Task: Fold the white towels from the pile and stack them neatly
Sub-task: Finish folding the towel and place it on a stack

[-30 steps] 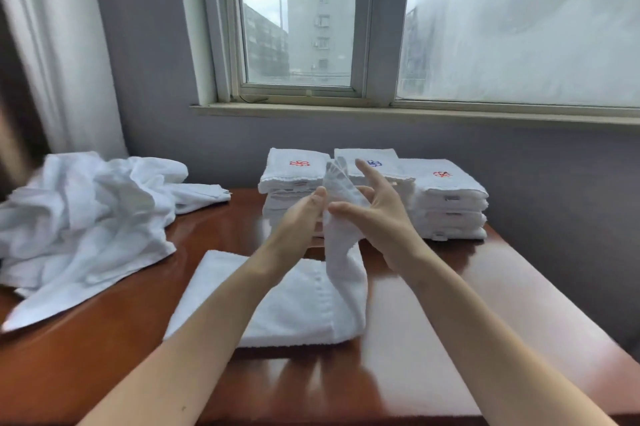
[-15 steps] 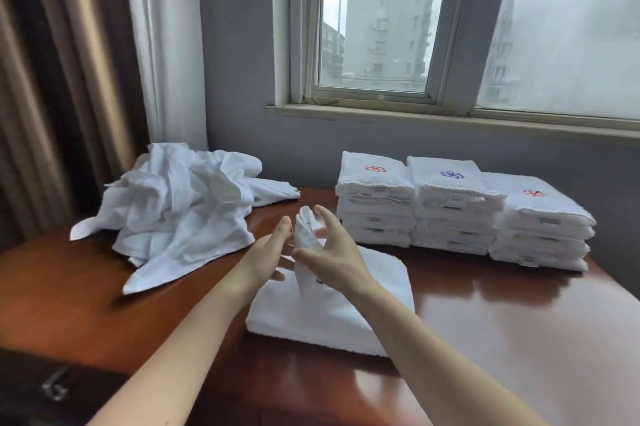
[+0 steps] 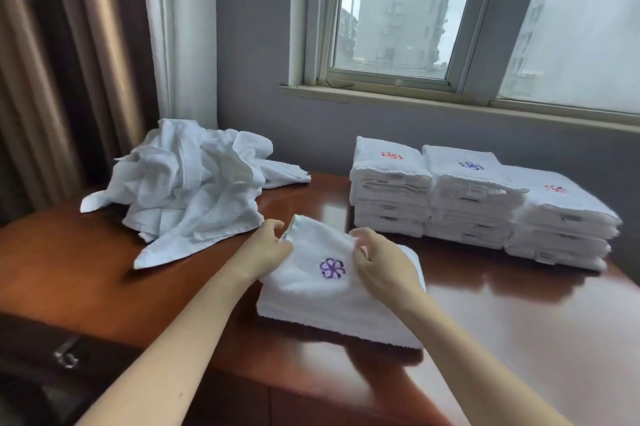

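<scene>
Towel (image 3: 311, 301), lower centre of frame on the table (image 3: 519, 321): the flap held upright half a second ago is now laid over with the purple emblem (image 3: 331, 268) up, left hand (image 3: 266, 252) pinching the far-left corner, right hand (image 3: 381, 266) gripping the far-right edge; final fold judged nearly done, stacks (image 3: 467, 203) at right next.

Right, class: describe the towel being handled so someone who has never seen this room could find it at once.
Find the window, then the brown table below it. In front of the three towel stacks, nearer the person, one folded white towel lies alone. The left hand and right hand hold its far edge, and a purple flower faces up.
</scene>
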Motion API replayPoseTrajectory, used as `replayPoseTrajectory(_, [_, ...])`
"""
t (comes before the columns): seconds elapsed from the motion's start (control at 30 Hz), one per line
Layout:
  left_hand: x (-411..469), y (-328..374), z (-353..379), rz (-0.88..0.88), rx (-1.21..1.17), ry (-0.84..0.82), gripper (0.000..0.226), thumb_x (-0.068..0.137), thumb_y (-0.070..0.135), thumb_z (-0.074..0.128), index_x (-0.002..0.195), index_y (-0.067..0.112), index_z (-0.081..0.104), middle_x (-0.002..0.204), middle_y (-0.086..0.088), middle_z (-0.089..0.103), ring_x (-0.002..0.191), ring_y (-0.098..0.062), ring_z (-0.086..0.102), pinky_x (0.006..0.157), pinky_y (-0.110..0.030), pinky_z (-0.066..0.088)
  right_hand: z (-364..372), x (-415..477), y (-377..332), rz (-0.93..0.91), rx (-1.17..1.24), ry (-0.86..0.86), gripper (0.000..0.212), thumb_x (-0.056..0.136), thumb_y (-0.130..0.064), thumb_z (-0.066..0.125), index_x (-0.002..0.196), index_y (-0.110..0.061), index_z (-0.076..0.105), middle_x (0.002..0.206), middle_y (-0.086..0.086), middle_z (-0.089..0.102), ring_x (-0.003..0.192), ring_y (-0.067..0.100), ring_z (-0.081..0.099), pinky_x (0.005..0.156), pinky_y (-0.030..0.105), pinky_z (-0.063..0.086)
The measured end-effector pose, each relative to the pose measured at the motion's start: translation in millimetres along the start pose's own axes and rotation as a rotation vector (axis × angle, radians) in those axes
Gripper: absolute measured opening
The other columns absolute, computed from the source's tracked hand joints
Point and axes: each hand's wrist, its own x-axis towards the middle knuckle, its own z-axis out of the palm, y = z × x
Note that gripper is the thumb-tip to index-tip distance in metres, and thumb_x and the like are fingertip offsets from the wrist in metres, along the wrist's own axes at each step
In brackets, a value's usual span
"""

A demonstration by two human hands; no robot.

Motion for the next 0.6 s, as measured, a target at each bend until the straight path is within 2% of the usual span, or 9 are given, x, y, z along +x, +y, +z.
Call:
replayPoseTrajectory(0.07, [-0.9,-1.7,-5.5,-0.041,0.029,-0.018,0.061,0.093,0.024,0.053,0.149,0.017,0.031,0.133,-0.008,0.055,0.111,-0.021,0.058,0.092,-0.033,0.046,5.7,-3.0,9.6,-0.055,-0.149,-0.089,0.031,0.097,-0.038,0.04,0.116,-0.022,0.058,0.112,-0.002,0.064,0.114,0.025,0.055,0.088,0.033,0.035])
replayPoseTrajectory(0.13, [-4.3,0.9,-5.3,-0.019,0.292,0.017,0.067,0.093,0.024,0.05,0.153,0.02,0.021,0.145,-0.01,0.044,0.122,-0.026,0.052,0.093,-0.035,0.043,15.3,-5.3,16.9,-0.115,-0.234,-0.171,0.044,0.099,-0.05,0.032,0.122,-0.02,0.053,0.123,-0.001,0.056,0.127,0.026,0.044,0.106,0.035,0.024])
replayPoseTrajectory(0.2, [-11.9,10.6,4.7,0.151,0.5,0.172,0.072,0.09,0.019,0.049,0.153,0.026,0.016,0.148,-0.006,0.034,0.13,-0.028,0.042,0.101,-0.04,0.038,22.0,-5.9,19.7,-0.137,-0.281,-0.165,0.061,0.094,-0.063,0.024,0.133,-0.022,0.045,0.132,-0.003,0.049,0.134,0.024,0.035,0.115,0.038,0.015])
replayPoseTrajectory(0.23, [-14.9,17.4,12.3,0.285,0.503,0.238,0.072,0.088,0.015,0.048,0.152,0.029,0.018,0.147,-0.002,0.033,0.131,-0.026,0.04,0.103,-0.04,0.037,24.0,-5.7,19.8,-0.141,-0.295,-0.15,0.068,0.09,-0.069,0.02,0.134,-0.022,0.044,0.132,-0.003,0.049,0.133,0.023,0.035,0.115,0.04,0.014])
replayPoseTrajectory(0.27, [-17.2,24.8,19.9,0.416,0.469,0.254,0.071,0.087,0.012,0.047,0.151,0.032,0.024,0.145,0.002,0.037,0.13,-0.022,0.04,0.103,-0.039,0.037,25.0,-6.0,19.1,-0.144,-0.307,-0.142,0.074,0.086,-0.073,0.017,0.133,-0.022,0.044,0.131,-0.003,0.048,0.132,0.023,0.035,0.115,0.041,0.013])
replayPoseTrajectory(0.33, [-17.2,32.8,34.7,0.575,0.464,0.167,0.061,0.091,0.008,0.042,0.146,0.035,0.037,0.143,0.008,0.046,0.133,-0.015,0.041,0.106,-0.036,0.034,25.2,-6.9,19.7,-0.161,-0.316,-0.134,0.079,0.083,-0.074,0.012,0.134,-0.022,0.043,0.13,-0.003,0.048,0.131,0.023,0.035,0.115,0.043,0.012])
replayPoseTrajectory(0.4, [-10.7,25.5,45.1,0.559,0.614,0.053,0.048,0.1,0.017,0.035,0.146,0.034,0.04,0.148,0.009,0.045,0.141,-0.015,0.032,0.114,-0.035,0.023,24.3,-8.0,24.7,-0.185,-0.272,-0.117,0.074,0.088,-0.068,0.011,0.136,-0.023,0.044,0.132,-0.004,0.048,0.133,0.023,0.036,0.116,0.043,0.013])
replayPoseTrajectory(0.47, [-3.6,8.4,47.6,0.471,0.704,-0.018,0.046,0.106,0.031,0.025,0.151,0.032,0.033,0.158,0.009,0.032,0.149,-0.013,0.018,0.12,-0.033,0.01,23.1,-8.8,30.8,-0.18,-0.166,-0.099,0.069,0.094,-0.063,0.01,0.144,-0.026,0.041,0.145,-0.006,0.045,0.142,0.019,0.029,0.119,0.041,0.01])
replayPoseTrajectory(0.6, [3.7,-10.2,47.3,0.469,0.636,-0.012,0.049,0.105,0.04,0.018,0.152,0.034,0.031,0.161,0.009,0.024,0.15,-0.008,0.01,0.122,-0.032,0.001,22.9,-8.4,38.2,-0.182,-0.094,-0.137,0.072,0.094,-0.067,0.008,0.153,-0.03,0.028,0.161,-0.004,0.026,0.15,0.012,0.012,0.123,0.039,0.0])
